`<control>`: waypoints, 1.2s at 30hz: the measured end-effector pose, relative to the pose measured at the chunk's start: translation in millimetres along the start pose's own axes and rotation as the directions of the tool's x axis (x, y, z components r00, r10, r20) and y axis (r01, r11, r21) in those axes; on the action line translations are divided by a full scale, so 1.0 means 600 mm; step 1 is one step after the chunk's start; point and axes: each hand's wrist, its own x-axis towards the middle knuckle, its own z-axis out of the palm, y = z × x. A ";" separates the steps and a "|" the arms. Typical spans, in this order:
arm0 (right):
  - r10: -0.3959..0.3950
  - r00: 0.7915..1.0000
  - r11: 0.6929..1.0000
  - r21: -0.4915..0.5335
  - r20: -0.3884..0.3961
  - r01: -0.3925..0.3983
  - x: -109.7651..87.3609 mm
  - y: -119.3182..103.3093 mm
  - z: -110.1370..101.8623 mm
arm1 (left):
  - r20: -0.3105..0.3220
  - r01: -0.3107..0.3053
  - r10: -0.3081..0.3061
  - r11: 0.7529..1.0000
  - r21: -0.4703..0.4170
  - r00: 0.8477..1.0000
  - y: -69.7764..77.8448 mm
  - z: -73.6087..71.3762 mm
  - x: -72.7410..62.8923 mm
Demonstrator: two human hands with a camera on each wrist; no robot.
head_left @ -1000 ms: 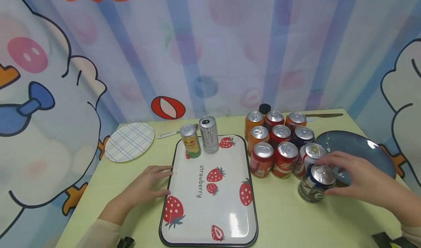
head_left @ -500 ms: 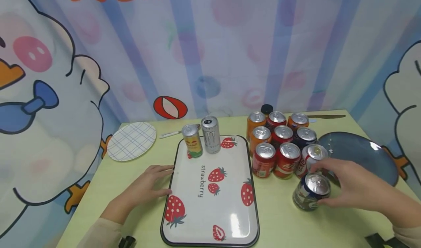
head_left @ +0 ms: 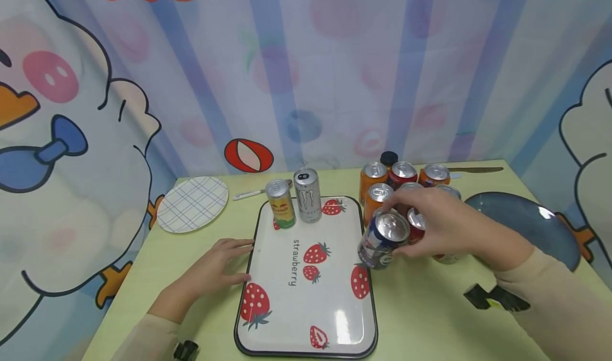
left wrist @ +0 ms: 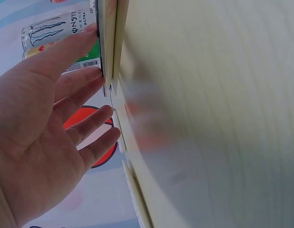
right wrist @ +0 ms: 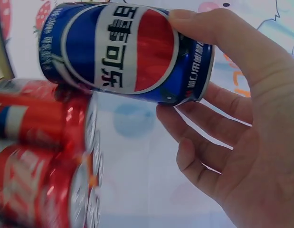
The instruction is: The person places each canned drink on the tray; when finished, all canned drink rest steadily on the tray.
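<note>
My right hand (head_left: 437, 223) grips a blue Pepsi can (head_left: 381, 242) near its top, thumb on one side and fingers on the other. In the head view the can overlaps the right edge of the white strawberry tray (head_left: 330, 313); in the right wrist view the can (right wrist: 118, 52) shows its red, white and blue label. My left hand (head_left: 217, 270) rests with extended fingers at the tray's left edge; its fingertips touch the rim in the left wrist view. A yellow-green Red Bull can (head_left: 282, 206) and a silver Monster can (head_left: 308, 196) stand on the tray's far end.
Several soda cans (head_left: 373, 175) stand grouped right of the tray, partly hidden by my right hand. Beyond them are a black-capped bottle (head_left: 389, 158) and a knife (head_left: 473, 169). A dark blue plate (head_left: 530, 228) lies far right, a checked plate (head_left: 191, 204) at the left.
The right hand has carried the Pepsi can up and leftward from the table beside the plate to the tray's right edge. The left hand has stayed at the tray.
</note>
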 end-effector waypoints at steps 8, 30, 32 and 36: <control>0.074 0.996 0.995 0.062 0.044 -0.077 0.114 0.004 0.014 | 0.000 -0.003 0.003 1.000 0.000 1.000 -0.003 0.000 0.001; 0.188 0.963 0.982 -0.061 0.194 -0.180 0.244 0.081 0.108 | 0.007 0.001 -0.001 1.000 0.000 1.000 0.001 -0.007 0.002; 0.190 0.961 0.982 -0.053 0.201 -0.183 0.245 0.084 0.111 | 0.010 0.004 -0.004 1.000 -0.003 1.000 0.000 -0.006 0.002; 0.202 0.952 0.979 -0.018 0.229 -0.203 0.241 0.090 0.111 | 0.016 0.006 -0.006 1.000 -0.005 1.000 -0.001 -0.004 0.003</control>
